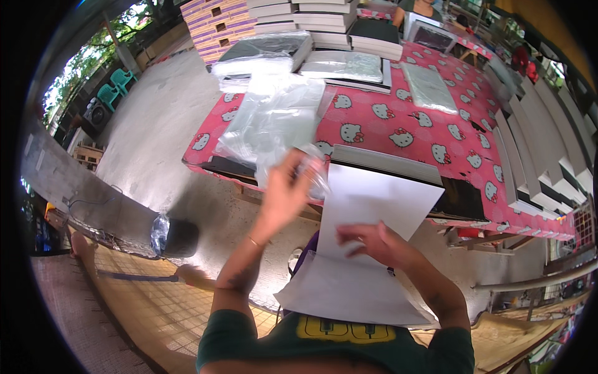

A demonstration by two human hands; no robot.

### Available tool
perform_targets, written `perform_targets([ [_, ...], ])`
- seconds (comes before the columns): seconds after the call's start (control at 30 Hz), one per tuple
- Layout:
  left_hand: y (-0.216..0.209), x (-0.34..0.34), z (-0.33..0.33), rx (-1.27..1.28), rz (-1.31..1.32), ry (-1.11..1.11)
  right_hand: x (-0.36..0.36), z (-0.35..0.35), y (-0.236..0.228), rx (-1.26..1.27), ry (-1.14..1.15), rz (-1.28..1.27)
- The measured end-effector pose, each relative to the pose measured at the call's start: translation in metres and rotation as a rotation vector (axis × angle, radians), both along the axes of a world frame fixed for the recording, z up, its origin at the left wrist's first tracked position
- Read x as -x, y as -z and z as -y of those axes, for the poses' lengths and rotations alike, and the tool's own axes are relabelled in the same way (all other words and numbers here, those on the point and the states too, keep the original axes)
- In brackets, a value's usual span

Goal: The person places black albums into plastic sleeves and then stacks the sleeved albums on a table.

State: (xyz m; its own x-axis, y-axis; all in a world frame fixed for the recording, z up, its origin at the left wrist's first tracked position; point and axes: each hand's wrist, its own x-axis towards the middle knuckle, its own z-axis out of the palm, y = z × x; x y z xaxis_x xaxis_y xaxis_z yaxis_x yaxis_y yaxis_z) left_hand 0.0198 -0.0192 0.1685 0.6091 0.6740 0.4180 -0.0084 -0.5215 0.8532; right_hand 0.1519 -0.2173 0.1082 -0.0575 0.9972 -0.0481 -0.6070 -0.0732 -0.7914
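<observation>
A: What is gripped by the left hand [289,187]?

B: Crumpled clear plastic [319,181] is pinched at its fingertips, though the exact hold is blurred. Beside it, a heap of clear sleeves [268,118] is spread over the near left of the table [367,118].

A: And the right hand [377,243]?

B: Its fingers are held spread over the white face of the book [383,193]; whether the face is touched cannot be told. The book is tilted at the table's near edge, and its lower part is overlapped by a whitish sheet [355,290] laid toward the lap.

A: Is anything seen inside plastic?

B: At the back left, a dark-topped stack [265,47] is covered by clear film. Farther right, a flat clear packet [430,87] is laid on the pink cloth; its contents cannot be made out.
</observation>
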Motion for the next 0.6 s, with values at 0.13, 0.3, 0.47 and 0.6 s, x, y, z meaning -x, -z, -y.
perform_targets([
  [0.13, 0.017, -0.008, 0.044, -0.166, 0.021, 0.077, 0.005, -0.038, -0.010, -0.044, 0.385, -0.057],
  [0.3, 0.025, -0.018, 0.046, 0.017, 0.058, 0.045, -0.004, -0.024, -0.006, -0.165, 0.641, -0.033],
  [0.47, 0.020, -0.026, 0.031, 0.039, 0.231, -0.148, -0.009, 0.002, -0.015, -0.345, 0.678, -0.103],
  [0.6, 0.020, -0.010, 0.050, -0.463, 0.083, 0.039, -0.017, 0.006, -0.026, -0.222, 0.525, -0.079],
])
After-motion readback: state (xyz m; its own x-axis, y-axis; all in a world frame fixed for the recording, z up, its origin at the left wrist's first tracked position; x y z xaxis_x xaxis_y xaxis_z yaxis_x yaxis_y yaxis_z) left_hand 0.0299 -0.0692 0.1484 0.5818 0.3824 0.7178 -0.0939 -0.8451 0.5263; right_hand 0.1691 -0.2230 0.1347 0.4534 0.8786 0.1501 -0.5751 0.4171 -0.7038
